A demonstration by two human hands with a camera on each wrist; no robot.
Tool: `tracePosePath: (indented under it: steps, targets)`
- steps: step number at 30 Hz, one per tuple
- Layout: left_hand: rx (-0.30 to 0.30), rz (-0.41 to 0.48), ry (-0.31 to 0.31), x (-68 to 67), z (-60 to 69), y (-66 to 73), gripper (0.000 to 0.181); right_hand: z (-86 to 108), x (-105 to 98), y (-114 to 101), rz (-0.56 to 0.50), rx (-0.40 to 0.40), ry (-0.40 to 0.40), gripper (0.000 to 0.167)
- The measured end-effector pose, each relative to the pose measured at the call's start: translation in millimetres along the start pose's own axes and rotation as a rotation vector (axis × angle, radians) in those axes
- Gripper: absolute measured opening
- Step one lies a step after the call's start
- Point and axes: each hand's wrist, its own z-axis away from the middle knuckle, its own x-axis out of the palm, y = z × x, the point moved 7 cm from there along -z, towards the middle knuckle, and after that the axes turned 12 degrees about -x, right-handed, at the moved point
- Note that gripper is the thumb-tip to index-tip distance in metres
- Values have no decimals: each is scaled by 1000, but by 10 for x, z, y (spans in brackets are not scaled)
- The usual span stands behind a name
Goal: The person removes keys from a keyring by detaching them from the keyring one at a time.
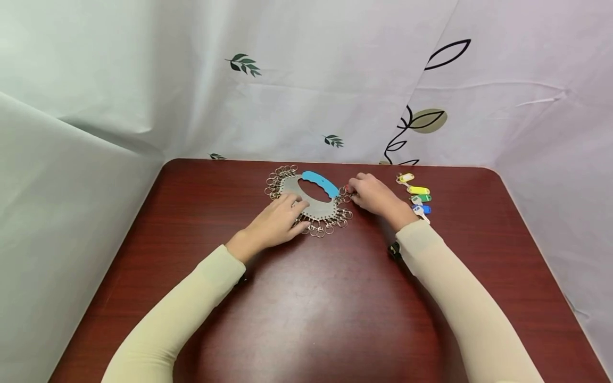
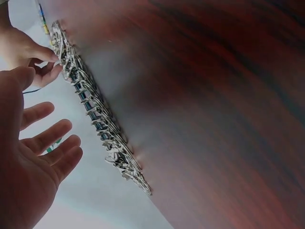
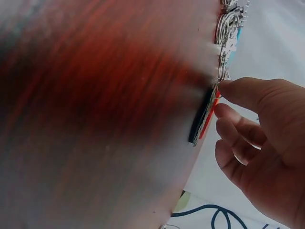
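A grey metal key holder plate with a blue grip lies on the table, its curved edge lined with snap clips and split rings. My left hand is over the plate's near left part with fingers spread; the left wrist view shows the clips beyond the fingers, none held. At the plate's right end, my right hand pinches a red key tag by its ring end, beside the end clips. A dark strip lies along the tag in the right wrist view; its kind is unclear.
Right of the right hand lie key tags with keys: two yellow tags, a green tag and a blue tag. A silver key overlaps the blue tag. White patterned cloth hangs behind the brown table.
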Motion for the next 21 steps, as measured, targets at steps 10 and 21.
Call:
tracePosePath:
  steps: [10, 21]
  targets:
    - [-18, 32, -6, 46, -60, 92, 39, 10, -1, -131, 2, -49, -35, 15]
    - [-58, 93, -34, 94, -102, 192, 33, 27, 31, -191, 26, -88, -20, 10]
